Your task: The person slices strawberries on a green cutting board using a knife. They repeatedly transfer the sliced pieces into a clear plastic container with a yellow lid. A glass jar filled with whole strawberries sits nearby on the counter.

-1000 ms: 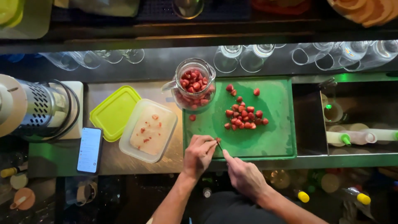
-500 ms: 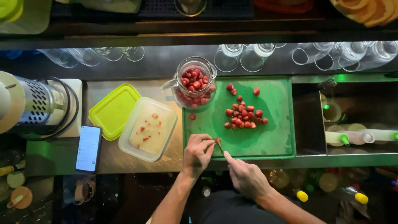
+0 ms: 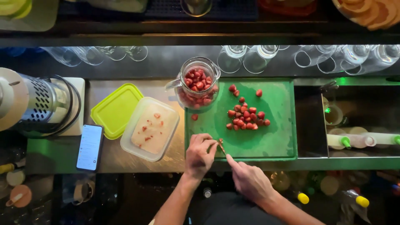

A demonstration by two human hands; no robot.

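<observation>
Pinching strawberry (image 3: 220, 141) in left hand (image 3: 200, 155) fingertips

Bare green plastic cutting board (image 3: 275, 137) lies open right of the hands. The loose pile of red strawberries (image 3: 246, 117) and the clear glass jar of strawberries (image 3: 197, 85) block the far side.
</observation>
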